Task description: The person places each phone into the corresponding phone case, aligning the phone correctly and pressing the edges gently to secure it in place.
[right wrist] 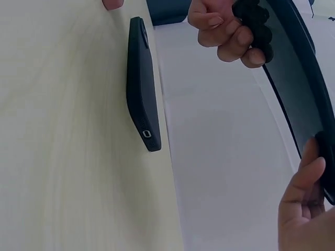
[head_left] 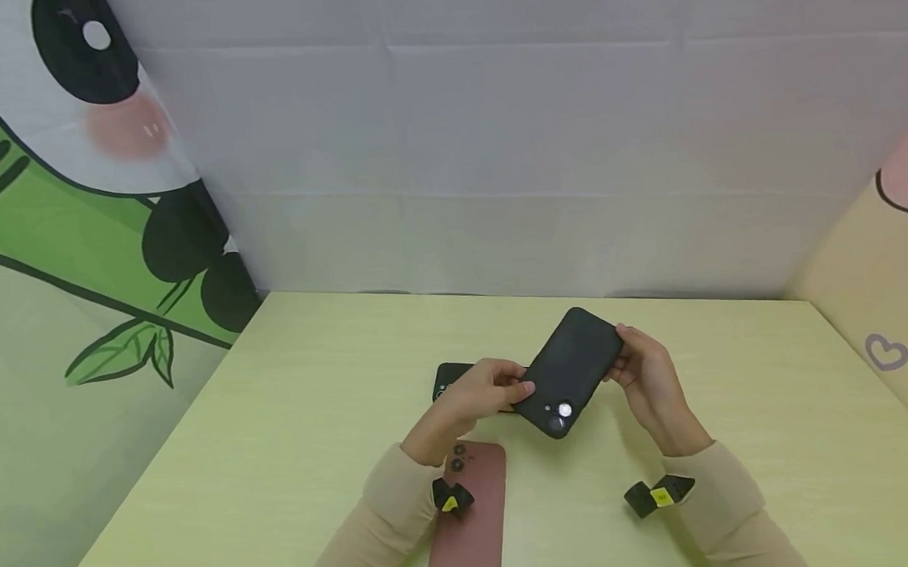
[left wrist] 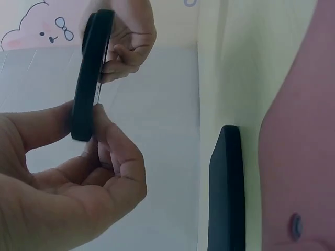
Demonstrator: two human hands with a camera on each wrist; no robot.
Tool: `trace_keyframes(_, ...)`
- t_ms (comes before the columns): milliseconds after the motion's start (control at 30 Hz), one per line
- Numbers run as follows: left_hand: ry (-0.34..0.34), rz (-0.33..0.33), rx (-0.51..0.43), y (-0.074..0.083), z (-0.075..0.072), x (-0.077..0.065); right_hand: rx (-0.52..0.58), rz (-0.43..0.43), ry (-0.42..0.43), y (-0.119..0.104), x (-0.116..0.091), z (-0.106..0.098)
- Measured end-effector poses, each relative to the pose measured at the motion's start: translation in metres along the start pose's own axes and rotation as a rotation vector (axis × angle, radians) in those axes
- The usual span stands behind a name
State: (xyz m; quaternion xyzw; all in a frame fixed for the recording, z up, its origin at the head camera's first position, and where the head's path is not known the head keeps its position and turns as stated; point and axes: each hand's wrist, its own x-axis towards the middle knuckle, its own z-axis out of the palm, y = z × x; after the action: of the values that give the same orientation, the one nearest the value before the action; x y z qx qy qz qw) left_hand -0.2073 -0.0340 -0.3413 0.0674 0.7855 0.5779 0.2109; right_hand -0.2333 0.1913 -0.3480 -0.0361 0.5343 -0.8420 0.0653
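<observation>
Both hands hold a black phone [head_left: 577,358] above the table, tilted, with its back and camera lenses facing up in the head view. The left hand [head_left: 479,393] pinches its lower left edge between thumb and fingers; the left wrist view shows this pinch around the phone's [left wrist: 88,83] end. The right hand [head_left: 648,387] grips the opposite edge near the upper right. Under and behind the left hand lies a second black phone [head_left: 450,374], partly hidden. A pink phone [head_left: 479,533] lies below the left wrist, partly covered by the sleeve and wrist camera.
The pale yellow table [head_left: 337,363] carries the two lying phones. A white cloth wall [head_left: 494,149] stands behind its far edge. Printed cartoon panels rise at the left [head_left: 107,245] and right [head_left: 875,302].
</observation>
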Motion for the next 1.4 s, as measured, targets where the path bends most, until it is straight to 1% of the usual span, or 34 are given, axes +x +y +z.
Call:
trace_keyframes(133, 0.003, 0.005, -0.073, -0.001, -0.007, 0.002, -0.026, 0.007, -0.036, 0.0, 0.0, 0.0)
trace_keyframes(267, 0.028, 0.003, -0.137, -0.003, -0.012, 0.003, -0.077, 0.0, -0.041, 0.0, -0.001, 0.001)
trace_keyframes(433, 0.049, 0.0, -0.238, -0.004, -0.016, 0.005, -0.097, 0.006, -0.001, -0.001, -0.003, 0.003)
trace_keyframes(567, 0.048, -0.005, -0.298, -0.004, -0.019, 0.006, -0.094, 0.042, 0.063, -0.001, -0.005, 0.005)
trace_keyframes(667, 0.012, -0.02, -0.314, -0.004, -0.02, 0.005, -0.084, 0.077, 0.116, -0.001, -0.006, 0.008)
trace_keyframes(767, -0.058, -0.044, -0.32, -0.004, -0.021, 0.004, -0.065, 0.111, 0.155, -0.002, -0.007, 0.01)
trace_keyframes(833, -0.092, -0.038, -0.311, -0.004, -0.021, 0.004, -0.052, 0.127, 0.171, -0.003, -0.008, 0.011)
trace_keyframes(900, -0.096, -0.033, -0.318, -0.004, -0.022, 0.003, -0.046, 0.129, 0.18, -0.004, -0.008, 0.013)
trace_keyframes(1000, -0.048, -0.013, -0.318, -0.003, -0.021, 0.002, -0.037, 0.12, 0.17, -0.005, -0.009, 0.013)
trace_keyframes(1100, 0.002, -0.003, -0.325, 0.0, -0.022, 0.0, -0.013, 0.1, 0.131, -0.007, -0.01, 0.012)
trace_keyframes(1267, 0.022, 0.014, -0.36, 0.0, -0.024, -0.001, 0.033, 0.091, 0.028, -0.007, -0.012, 0.007)
trace_keyframes(1333, 0.021, 0.018, -0.375, -0.001, -0.024, 0.001, 0.011, 0.109, 0.0, -0.006, -0.012, 0.004)
trace_keyframes(1400, 0.031, 0.017, -0.387, -0.002, -0.024, 0.004, -0.058, 0.137, -0.019, -0.005, -0.012, 0.0)
